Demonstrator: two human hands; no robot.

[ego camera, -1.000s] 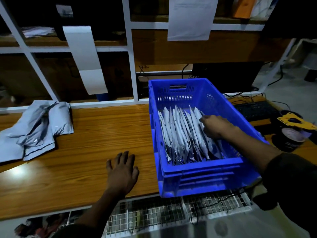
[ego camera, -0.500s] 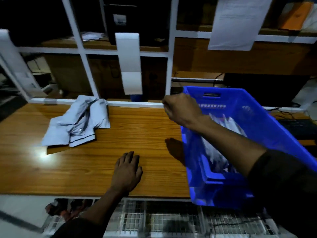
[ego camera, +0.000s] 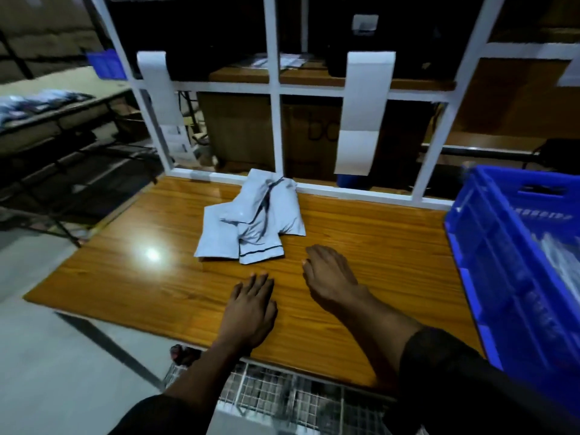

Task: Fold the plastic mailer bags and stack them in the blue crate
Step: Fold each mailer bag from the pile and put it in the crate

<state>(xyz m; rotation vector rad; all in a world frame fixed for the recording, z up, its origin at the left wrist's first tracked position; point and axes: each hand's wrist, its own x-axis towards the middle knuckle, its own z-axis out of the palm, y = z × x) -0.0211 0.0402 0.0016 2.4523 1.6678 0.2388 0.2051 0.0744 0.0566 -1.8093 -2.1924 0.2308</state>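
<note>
Left hand (ego camera: pixel 251 309) flat on table (ego camera: pixel 125 271); right hand (ego camera: pixel 331 277) open, empty.

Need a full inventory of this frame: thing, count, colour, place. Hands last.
mailer bags: one loose pile, count unclear, grey, far middle of table
blue crate: one, blue, right end of table, with pale bags inside
table: one, wood-brown, centre
white frame: one, white, behind table
paper strips: two, white, hanging over frame
wire rack: one, pale, below the table's near edge
left hand: one, flat on table, empty
right hand: one, near the pile, empty
</note>
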